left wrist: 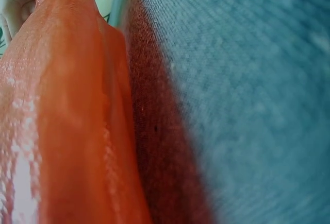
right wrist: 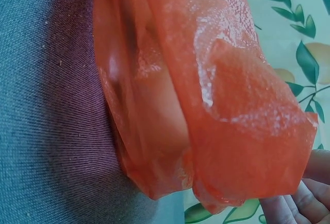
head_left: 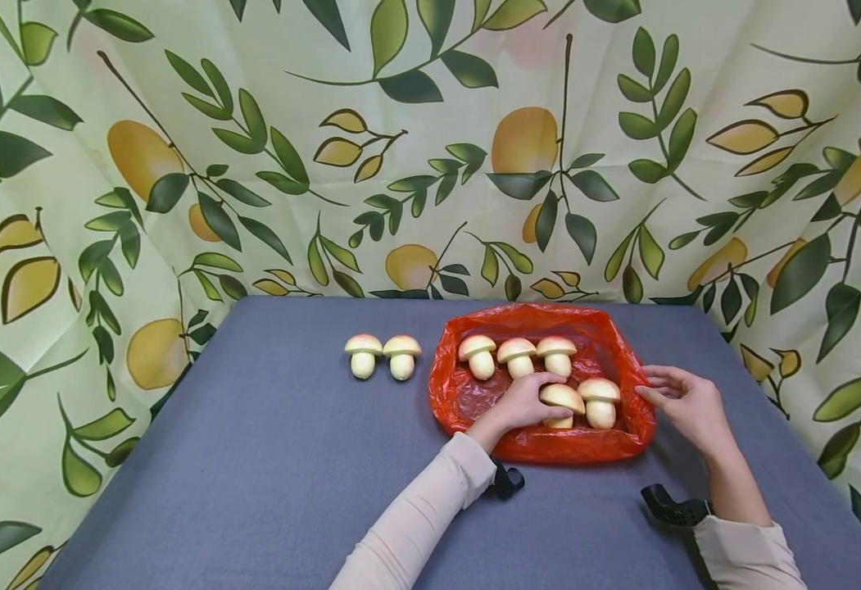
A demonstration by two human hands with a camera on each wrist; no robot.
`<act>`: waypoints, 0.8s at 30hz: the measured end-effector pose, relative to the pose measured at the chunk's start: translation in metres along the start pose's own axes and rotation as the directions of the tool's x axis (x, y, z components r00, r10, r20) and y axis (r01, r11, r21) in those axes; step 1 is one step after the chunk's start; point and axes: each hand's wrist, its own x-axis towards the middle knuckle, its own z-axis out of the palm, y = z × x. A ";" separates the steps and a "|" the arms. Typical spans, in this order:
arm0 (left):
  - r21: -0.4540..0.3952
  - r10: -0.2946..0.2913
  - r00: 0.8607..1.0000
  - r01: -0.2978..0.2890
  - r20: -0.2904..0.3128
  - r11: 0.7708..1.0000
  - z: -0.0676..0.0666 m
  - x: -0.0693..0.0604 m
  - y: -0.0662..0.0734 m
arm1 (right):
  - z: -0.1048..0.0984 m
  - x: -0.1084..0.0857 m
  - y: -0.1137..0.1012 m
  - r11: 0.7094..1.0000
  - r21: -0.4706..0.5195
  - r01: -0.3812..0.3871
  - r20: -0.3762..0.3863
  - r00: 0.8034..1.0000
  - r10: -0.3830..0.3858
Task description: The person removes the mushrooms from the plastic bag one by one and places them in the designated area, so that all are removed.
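A red plastic bag (head_left: 548, 449) lies with its mouth spread wide on the table, several toy mushrooms (head_left: 516, 354) inside it. My left hand (head_left: 524, 403) reaches over the bag's near edge and grips one mushroom (head_left: 561, 397) by its cap, just left of another mushroom (head_left: 600, 401). At the bag's right edge, my right hand (head_left: 690, 401) pinches the red rim between thumb and fingers. In the left wrist view the bag's side (left wrist: 77, 105) hides the left hand. The right wrist view shows the bag (right wrist: 242, 147) with fingertips (right wrist: 304, 201) at its rim.
Two more mushrooms, one (head_left: 363, 357) beside the other (head_left: 402, 357), stand on the grey-blue table (head_left: 268, 459) left of the bag. A leaf-and-fruit patterned cloth (head_left: 430, 164) hangs behind the table. Black wrist devices (head_left: 672, 508) sit on both wrists.
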 end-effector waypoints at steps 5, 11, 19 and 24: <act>-0.011 0.002 1.000 -0.002 -0.004 1.000 -0.001 0.000 -0.001 | 0.000 0.000 0.000 1.000 -0.003 -0.006 0.002 1.000 0.006; -0.026 0.008 1.000 -0.008 -0.018 1.000 -0.005 0.000 -0.003 | 0.000 0.000 0.000 1.000 -0.018 0.003 -0.005 1.000 -0.003; -0.031 0.009 0.998 -0.011 -0.059 0.999 -0.013 -0.004 0.001 | 0.000 0.001 0.000 0.999 -0.031 0.011 -0.013 1.000 -0.011; -0.026 0.037 0.996 -0.039 -0.083 0.999 -0.019 -0.006 0.005 | 0.000 0.001 0.000 0.999 -0.032 0.007 -0.009 1.000 -0.007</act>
